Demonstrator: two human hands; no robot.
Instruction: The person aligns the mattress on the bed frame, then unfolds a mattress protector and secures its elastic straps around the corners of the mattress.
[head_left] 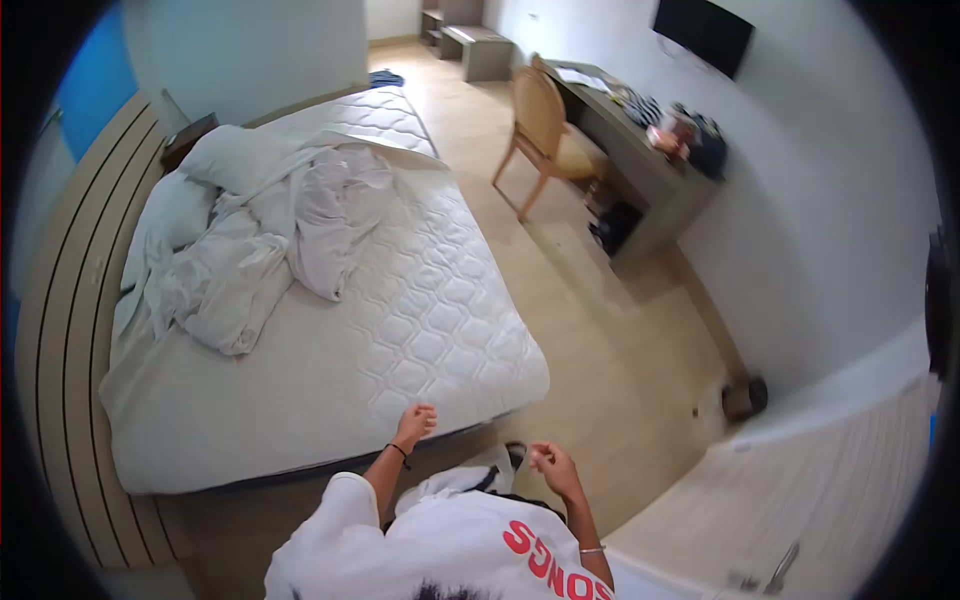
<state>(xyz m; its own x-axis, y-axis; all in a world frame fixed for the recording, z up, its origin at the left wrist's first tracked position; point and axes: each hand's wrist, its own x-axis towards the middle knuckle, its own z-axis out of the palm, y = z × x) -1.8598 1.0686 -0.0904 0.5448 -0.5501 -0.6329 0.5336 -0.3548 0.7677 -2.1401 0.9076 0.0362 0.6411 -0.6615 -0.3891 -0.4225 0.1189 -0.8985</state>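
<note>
My left hand [417,424] is over the near edge of the bed, above the white quilted mattress [430,310]; its fingers are curled and I cannot make out anything in them. To the right, past the bed's corner, my right hand [555,468] hangs in front of my body with its fingers bent, and whether it holds anything is too small to tell. A crumpled white sheet [335,215] and a bunched cover [235,290] lie on the far left part of the bed. Behind them, white pillows [235,160] rest near the striped headboard [75,300].
A wooden chair [540,115] stands by a desk [665,190] with bags and other items on it. On the right wall hangs a television [703,36]. A small dark bin [745,400] sits at the wall's foot. At the lower right is a pale door [790,500].
</note>
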